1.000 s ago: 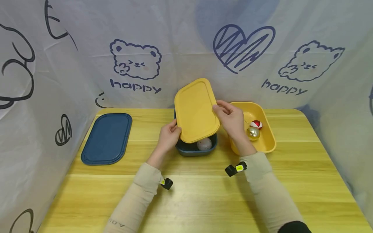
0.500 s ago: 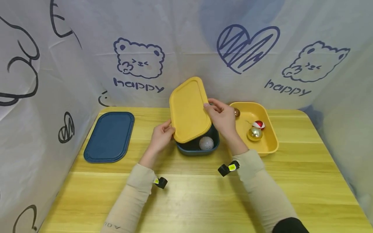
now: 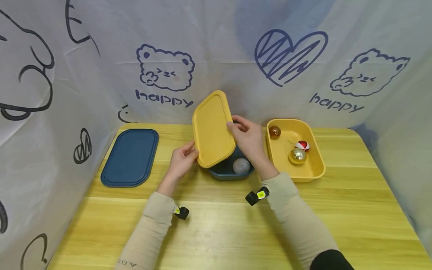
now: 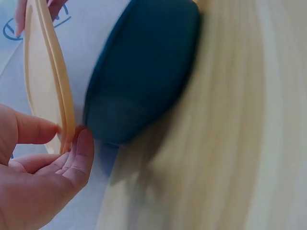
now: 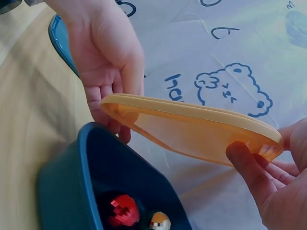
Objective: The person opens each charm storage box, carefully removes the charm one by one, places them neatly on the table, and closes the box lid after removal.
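Note:
Both hands hold a yellow rounded lid (image 3: 212, 129), tilted above a dark blue box (image 3: 230, 176). My left hand (image 3: 182, 159) pinches its lower left edge between thumb and fingers. On the opposite side, my right hand (image 3: 249, 140) pinches the right edge, thumb on the upper face. The lid hides much of the box. Near the box's front lies a pale speckled ball (image 3: 241, 165). Inside it, the right wrist view also shows a red ornament (image 5: 125, 211) and a small white and orange one (image 5: 160, 221).
A yellow box (image 3: 283, 165) stands to the right with a copper bauble (image 3: 275, 132), a gold bauble (image 3: 297, 156) and a red and white ball (image 3: 302, 146) in it. On the left, a dark blue lid (image 3: 130, 157) lies flat on the wooden table (image 3: 216, 225). Printed cloth (image 3: 222, 45) surrounds the table.
Both hands have carried the yellow lid leftward relative to the blue box. More of the pale ball shows, and the copper bauble has come into view from behind the right hand.

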Demonstrator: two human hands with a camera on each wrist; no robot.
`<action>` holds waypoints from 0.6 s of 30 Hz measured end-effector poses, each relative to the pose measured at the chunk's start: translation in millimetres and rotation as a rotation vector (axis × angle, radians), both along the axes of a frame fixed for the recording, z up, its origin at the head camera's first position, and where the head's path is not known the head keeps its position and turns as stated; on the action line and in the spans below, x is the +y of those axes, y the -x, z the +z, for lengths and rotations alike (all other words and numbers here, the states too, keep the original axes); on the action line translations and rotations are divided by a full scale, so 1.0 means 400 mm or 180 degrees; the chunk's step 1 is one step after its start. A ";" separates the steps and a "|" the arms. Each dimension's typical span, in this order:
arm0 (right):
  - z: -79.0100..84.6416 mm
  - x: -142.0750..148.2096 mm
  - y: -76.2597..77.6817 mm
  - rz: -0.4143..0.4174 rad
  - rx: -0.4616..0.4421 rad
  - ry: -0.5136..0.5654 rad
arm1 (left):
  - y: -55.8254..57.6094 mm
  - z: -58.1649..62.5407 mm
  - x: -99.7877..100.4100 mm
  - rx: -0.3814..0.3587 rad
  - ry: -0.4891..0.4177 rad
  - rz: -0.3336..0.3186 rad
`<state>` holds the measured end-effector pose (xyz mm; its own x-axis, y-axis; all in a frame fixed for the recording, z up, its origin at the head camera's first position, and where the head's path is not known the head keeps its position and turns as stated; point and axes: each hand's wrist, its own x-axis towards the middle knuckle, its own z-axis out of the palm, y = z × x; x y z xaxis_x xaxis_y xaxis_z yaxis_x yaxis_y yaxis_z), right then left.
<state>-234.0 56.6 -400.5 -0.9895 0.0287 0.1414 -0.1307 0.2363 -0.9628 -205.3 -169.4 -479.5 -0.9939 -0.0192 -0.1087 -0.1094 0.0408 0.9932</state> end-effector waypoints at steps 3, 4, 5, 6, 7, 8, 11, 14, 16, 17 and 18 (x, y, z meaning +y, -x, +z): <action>-0.008 -0.008 0.001 0.0007 -0.0019 -0.0043 | -0.002 -0.016 -0.009 0.0019 0.0089 -0.0016; -0.011 -0.010 0.001 0.0012 -0.0020 -0.0072 | -0.004 -0.020 -0.012 0.0023 0.0115 -0.0017; -0.013 -0.012 0.002 0.0017 -0.0016 -0.0102 | -0.005 -0.025 -0.015 0.0031 0.0135 -0.0018; -0.016 -0.014 0.002 0.0025 -0.0012 -0.0130 | -0.006 -0.029 -0.018 0.0038 0.0159 -0.0020; -0.018 -0.017 0.002 0.0036 -0.0008 -0.0136 | -0.007 -0.032 -0.020 0.0041 0.0174 -0.0016; -0.020 -0.019 0.002 0.0048 -0.0002 -0.0140 | -0.009 -0.035 -0.022 0.0040 0.0174 -0.0009; -0.025 -0.027 -0.001 0.0092 -0.0021 -0.0144 | -0.011 -0.042 -0.029 0.0036 0.0201 0.0023; -0.029 -0.037 -0.005 0.0140 -0.0074 -0.0138 | -0.013 -0.050 -0.037 0.0033 0.0231 0.0050; -0.031 -0.044 -0.007 0.0175 -0.0103 -0.0119 | -0.014 -0.055 -0.042 0.0026 0.0272 0.0069; -0.033 -0.048 -0.008 0.0183 -0.0100 -0.0121 | -0.014 -0.057 -0.045 0.0026 0.0289 0.0075; -0.036 -0.052 -0.008 0.0185 -0.0094 -0.0136 | -0.014 -0.060 -0.047 0.0021 0.0315 0.0083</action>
<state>-230.6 35.9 -414.8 -0.9931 -0.0342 0.1120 -0.1171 0.2702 -0.9557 -199.5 -188.3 -503.4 -0.9936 -0.0554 -0.0983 -0.1050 0.1361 0.9851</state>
